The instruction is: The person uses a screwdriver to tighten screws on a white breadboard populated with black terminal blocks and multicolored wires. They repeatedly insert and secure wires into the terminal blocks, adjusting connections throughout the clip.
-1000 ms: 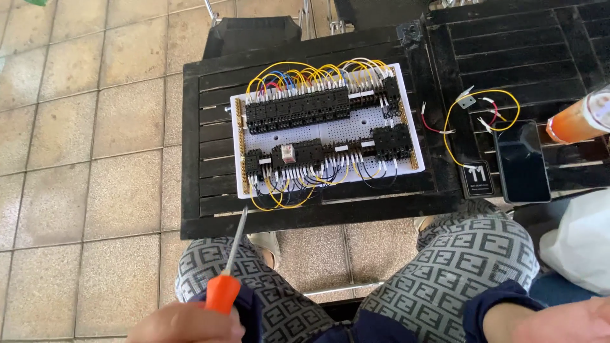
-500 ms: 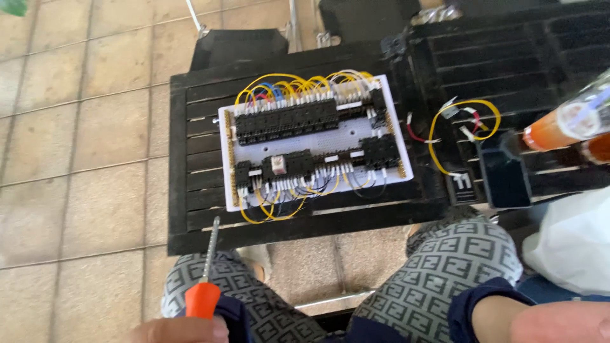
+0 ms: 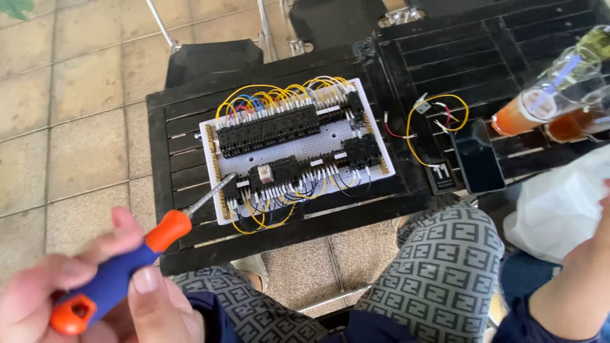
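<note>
My left hand (image 3: 76, 292) grips a screwdriver (image 3: 121, 270) by its blue and orange handle at the lower left. Its metal shaft points up and right, and the tip is over the left edge of a white perforated wiring board (image 3: 295, 149). The board carries rows of black relay blocks and many yellow, blue and red wires. It lies on a small black slatted table (image 3: 171, 146). My right forearm (image 3: 572, 286) enters at the lower right; the hand itself is out of view.
A second black slatted table (image 3: 483, 57) on the right holds loose yellow and red wires (image 3: 432, 117), a small black box (image 3: 478, 164), a bottle of orange drink (image 3: 540, 101) and a white plastic bag (image 3: 559, 203). My patterned trouser knees fill the bottom. Tiled floor lies left.
My left hand rose into view with the screwdriver, now much larger, its tip reaching the board's left edge. The view shifted so the board sits more to the left.
</note>
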